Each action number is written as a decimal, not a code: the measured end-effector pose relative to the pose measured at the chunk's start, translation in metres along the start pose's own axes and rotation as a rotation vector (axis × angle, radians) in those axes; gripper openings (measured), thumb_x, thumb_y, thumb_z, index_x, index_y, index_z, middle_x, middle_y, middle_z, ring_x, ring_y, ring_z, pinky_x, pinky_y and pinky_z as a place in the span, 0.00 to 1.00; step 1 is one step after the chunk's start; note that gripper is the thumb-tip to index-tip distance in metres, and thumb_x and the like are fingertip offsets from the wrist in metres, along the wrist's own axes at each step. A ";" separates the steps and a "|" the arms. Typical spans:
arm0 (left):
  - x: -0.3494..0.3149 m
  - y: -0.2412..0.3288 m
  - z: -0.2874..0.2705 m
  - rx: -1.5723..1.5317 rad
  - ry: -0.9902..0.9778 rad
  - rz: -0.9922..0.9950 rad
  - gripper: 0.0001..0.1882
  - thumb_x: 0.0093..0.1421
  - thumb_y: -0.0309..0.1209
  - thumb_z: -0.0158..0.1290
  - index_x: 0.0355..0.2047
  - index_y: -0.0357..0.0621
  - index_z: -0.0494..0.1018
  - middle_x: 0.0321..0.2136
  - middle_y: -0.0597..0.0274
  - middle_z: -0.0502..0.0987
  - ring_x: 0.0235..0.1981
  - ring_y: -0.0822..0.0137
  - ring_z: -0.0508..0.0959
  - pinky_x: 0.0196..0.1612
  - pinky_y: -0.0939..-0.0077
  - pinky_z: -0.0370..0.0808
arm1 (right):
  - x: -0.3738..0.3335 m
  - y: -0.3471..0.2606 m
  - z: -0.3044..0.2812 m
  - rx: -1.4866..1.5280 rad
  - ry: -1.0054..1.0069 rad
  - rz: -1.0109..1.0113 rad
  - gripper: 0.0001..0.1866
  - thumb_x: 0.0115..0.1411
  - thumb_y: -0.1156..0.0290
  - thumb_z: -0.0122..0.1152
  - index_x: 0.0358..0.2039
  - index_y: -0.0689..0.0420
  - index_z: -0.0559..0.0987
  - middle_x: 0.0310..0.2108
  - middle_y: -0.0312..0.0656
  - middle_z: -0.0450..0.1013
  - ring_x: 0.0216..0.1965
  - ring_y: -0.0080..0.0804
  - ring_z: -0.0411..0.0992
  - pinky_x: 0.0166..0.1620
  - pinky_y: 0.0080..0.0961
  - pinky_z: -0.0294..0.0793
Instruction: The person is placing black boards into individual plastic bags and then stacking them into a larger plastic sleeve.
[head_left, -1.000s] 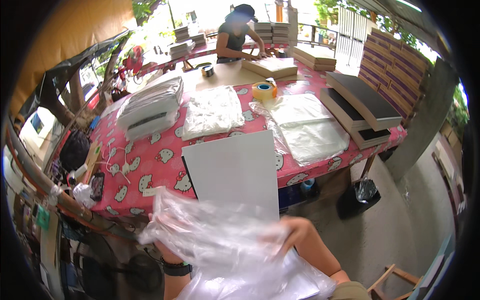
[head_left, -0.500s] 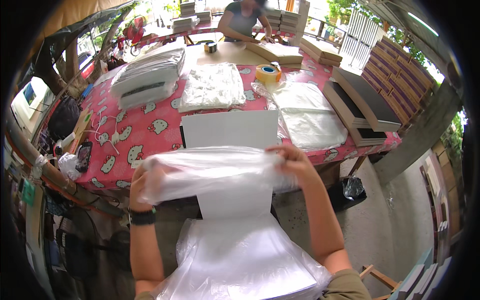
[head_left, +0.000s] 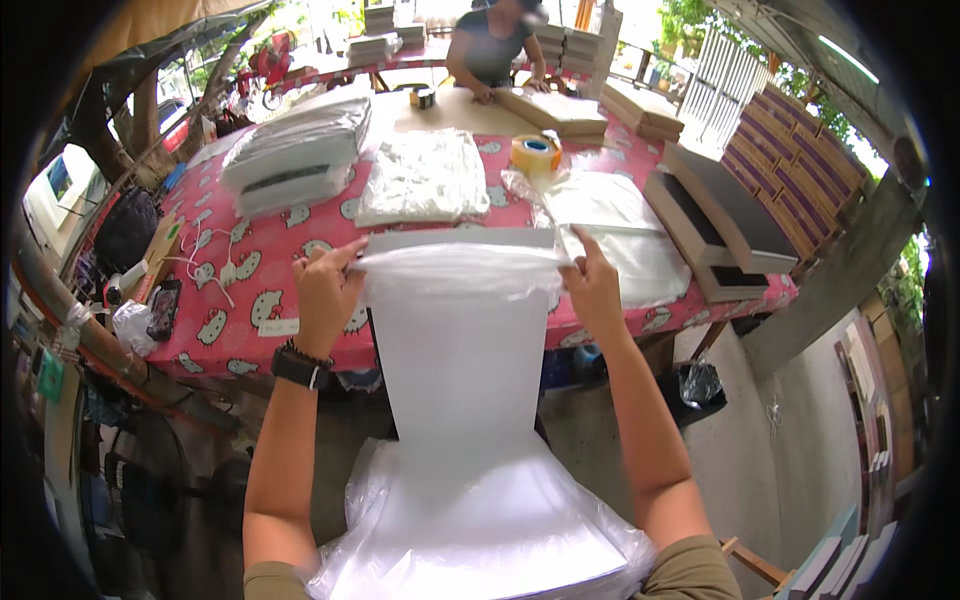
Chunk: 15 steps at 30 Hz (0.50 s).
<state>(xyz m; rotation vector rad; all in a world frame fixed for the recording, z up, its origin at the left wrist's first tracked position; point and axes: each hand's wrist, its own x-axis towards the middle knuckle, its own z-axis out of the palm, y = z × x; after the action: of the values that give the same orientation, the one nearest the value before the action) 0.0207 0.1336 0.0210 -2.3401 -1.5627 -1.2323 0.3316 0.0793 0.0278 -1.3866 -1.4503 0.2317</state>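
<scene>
Pink and patterned, the counter (head_left: pixel 225 350) spans the view; clock positions run from the view's centre. Dark-topped boxes (head_left: pixel 740 215) lie on it at two o'clock. A plastic-covered white pile (head_left: pixel 480 525) sits at six o'clock. Beyond it a white panel (head_left: pixel 460 370) reaches toward twelve, and clear plastic (head_left: pixel 460 268) stretches, gathered, across its upper part. At nine o'clock the left hand (head_left: pixel 328 290) pinches one end of this plastic; at three the right hand (head_left: pixel 595 285) pinches the other, index finger extended. An orange tape roll (head_left: pixel 524 158) lies at one o'clock.
</scene>
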 end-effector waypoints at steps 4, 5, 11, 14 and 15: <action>0.009 -0.003 0.014 -0.030 0.048 -0.061 0.19 0.43 0.26 0.54 0.39 0.49 0.73 0.17 0.68 0.70 0.23 0.69 0.66 0.34 0.75 0.59 | 0.020 0.011 0.007 0.000 -0.117 0.180 0.23 0.47 0.72 0.52 0.47 0.62 0.67 0.12 0.39 0.63 0.15 0.25 0.61 0.21 0.25 0.61; 0.012 -0.005 0.015 -0.060 0.063 -0.054 0.17 0.43 0.26 0.54 0.37 0.47 0.74 0.16 0.67 0.70 0.22 0.69 0.66 0.33 0.75 0.60 | 0.023 0.011 0.008 0.002 -0.096 0.127 0.21 0.47 0.72 0.52 0.44 0.63 0.70 0.12 0.39 0.63 0.15 0.25 0.61 0.21 0.25 0.61; 0.014 0.000 -0.009 -0.308 0.148 0.005 0.04 0.42 0.27 0.55 0.20 0.41 0.75 0.14 0.65 0.70 0.17 0.73 0.66 0.21 0.80 0.60 | 0.017 -0.001 -0.014 0.157 -0.069 0.138 0.07 0.48 0.73 0.55 0.27 0.63 0.74 0.14 0.34 0.66 0.16 0.19 0.61 0.20 0.17 0.60; 0.008 0.004 -0.056 -0.820 -0.416 -0.353 0.04 0.45 0.27 0.53 0.19 0.39 0.74 0.16 0.69 0.70 0.15 0.78 0.64 0.18 0.84 0.59 | 0.002 -0.016 -0.056 0.640 -0.395 0.427 0.05 0.50 0.75 0.55 0.27 0.63 0.74 0.17 0.31 0.68 0.19 0.17 0.65 0.23 0.14 0.63; -0.003 0.001 -0.063 -0.979 -0.524 -0.458 0.04 0.46 0.26 0.52 0.20 0.39 0.74 0.16 0.70 0.70 0.14 0.80 0.63 0.18 0.85 0.58 | -0.005 -0.020 -0.062 0.843 -0.541 0.541 0.05 0.51 0.75 0.55 0.28 0.63 0.74 0.18 0.31 0.69 0.21 0.16 0.66 0.24 0.13 0.65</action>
<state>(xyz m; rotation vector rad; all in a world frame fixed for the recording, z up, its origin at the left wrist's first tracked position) -0.0149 0.1021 0.0622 -3.1960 -2.0568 -1.9407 0.3651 0.0385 0.0658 -0.9873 -1.1146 1.4746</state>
